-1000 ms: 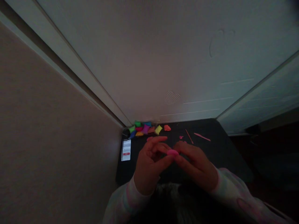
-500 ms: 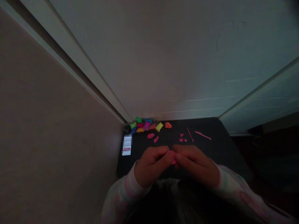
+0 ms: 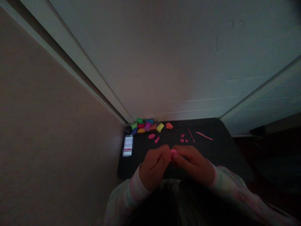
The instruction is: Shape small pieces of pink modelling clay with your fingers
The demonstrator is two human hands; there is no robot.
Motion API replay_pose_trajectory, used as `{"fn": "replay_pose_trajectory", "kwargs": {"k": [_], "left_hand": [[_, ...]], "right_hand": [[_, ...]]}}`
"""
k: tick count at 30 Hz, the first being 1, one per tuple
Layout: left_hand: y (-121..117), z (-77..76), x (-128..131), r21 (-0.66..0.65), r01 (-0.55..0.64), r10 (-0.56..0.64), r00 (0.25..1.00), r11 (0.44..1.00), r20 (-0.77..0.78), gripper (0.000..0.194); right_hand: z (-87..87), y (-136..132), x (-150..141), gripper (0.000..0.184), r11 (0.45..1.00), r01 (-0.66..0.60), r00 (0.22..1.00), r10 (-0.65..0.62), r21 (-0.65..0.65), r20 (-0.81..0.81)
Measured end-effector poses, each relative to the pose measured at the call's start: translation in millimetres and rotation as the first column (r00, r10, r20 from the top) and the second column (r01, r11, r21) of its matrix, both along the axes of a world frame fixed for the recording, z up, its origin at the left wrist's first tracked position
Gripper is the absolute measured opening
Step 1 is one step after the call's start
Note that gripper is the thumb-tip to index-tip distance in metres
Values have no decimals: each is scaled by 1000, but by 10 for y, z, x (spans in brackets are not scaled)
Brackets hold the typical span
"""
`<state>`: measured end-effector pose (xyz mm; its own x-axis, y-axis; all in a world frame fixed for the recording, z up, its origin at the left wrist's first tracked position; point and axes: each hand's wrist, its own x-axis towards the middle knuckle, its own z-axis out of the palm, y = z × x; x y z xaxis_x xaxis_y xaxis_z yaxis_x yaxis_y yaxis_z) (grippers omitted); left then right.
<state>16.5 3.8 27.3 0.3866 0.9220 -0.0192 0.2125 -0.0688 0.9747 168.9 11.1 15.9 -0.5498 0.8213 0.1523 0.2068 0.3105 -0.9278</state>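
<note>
"How are the hands set?"
"The left hand (image 3: pixel 154 164) is curled closed, thumb and fingers gathered against a small pink lump (image 3: pixel 174 152). The right hand (image 3: pixel 195 163) is curled too, gripping the lump's right side with thumb and fingers."
"So where's the lump?"
"Between the two hands, over the dark table (image 3: pixel 223 152)."
"And just beyond them?"
"On the left, a pink oval (image 3: pixel 151 136) with a narrow pink piece (image 3: pixel 157 140) near it. On the right, three pink bits (image 3: pixel 182 140) close together, then a thin stick (image 3: pixel 191 135), then a flat pointed tool (image 3: pixel 204 135)."
"Farther out?"
"A phone (image 3: pixel 128 146) at the left edge, coloured packets (image 3: pixel 148 126) bunched far left, and an orange lump (image 3: pixel 169 126) right of those."
</note>
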Motion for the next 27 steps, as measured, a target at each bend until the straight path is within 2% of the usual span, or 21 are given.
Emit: {"fn": "replay_pose_trajectory", "kwargs": {"k": [6, 11, 14, 17, 20, 22, 24, 27], "left_hand": [[12, -9, -20, -69, 71, -65, 994, 995, 84, 37], [17, 37, -22, -27, 119, -118, 993, 993, 19, 34], [11, 58, -25, 18, 130, -129, 991, 991, -18, 31], [-1, 40, -25, 45, 113, -111, 993, 993, -47, 32], [-17, -13, -27, -5, 103, -103, 994, 995, -24, 39], [-27, -47, -29, -38, 103, -102, 994, 994, 36, 44], [-31, -64, -30, -60, 86, -82, 995, 995, 63, 42], [-30, -46, -30, -118, 43, -43, 999, 992, 5, 36]], "right_hand": [[11, -21, 6, 40, 999, -48, 993, 45, -19, -112], [-65, -42, 27, 44, 993, -101, 973, 85, -67, -215], [-101, -41, 38, 47, 997, -68, 972, 60, -30, -228], [-77, -36, 46, 41, 999, -38, 986, 38, 0, -162], [-35, -41, 34, 37, 999, -46, 993, 47, 13, -112], [-28, -54, 12, 36, 999, 3, 995, 0, 37, -98], [-44, -70, -14, 36, 995, 81, 994, -76, 60, -83], [-90, -89, -38, 36, 990, 134, 988, -130, 47, -88]]}}
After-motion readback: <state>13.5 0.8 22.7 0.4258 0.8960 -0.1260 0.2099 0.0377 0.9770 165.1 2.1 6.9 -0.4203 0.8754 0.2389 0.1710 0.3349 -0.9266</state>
